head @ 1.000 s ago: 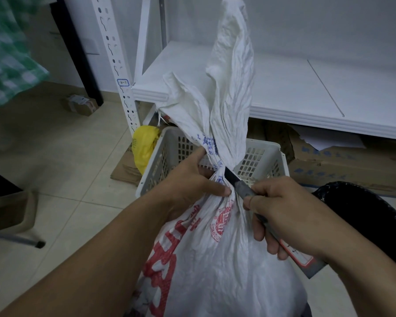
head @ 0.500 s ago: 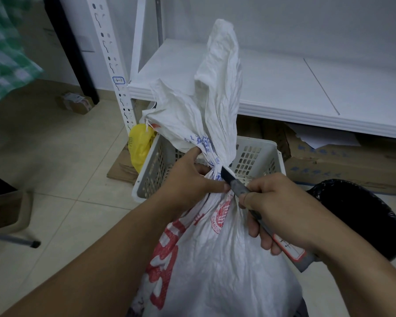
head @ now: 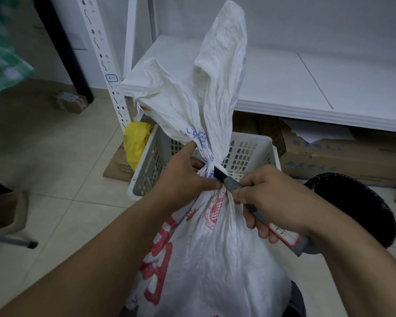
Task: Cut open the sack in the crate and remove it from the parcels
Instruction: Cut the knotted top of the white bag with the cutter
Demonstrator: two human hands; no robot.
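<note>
Left hand (head: 181, 177) clamped around the tied neck of the white sack (head: 206, 248); right hand (head: 270, 202) closed on a utility knife (head: 229, 183), blade against the neck beside the left thumb. Sack unopened, crate (head: 249, 154) just beyond both hands

The sack (head: 215, 259) runs off the bottom edge and hides the crate's (head: 146, 177) inside; no parcels show. The knife's (head: 233, 184) blade tip is buried in the tied neck.
</note>
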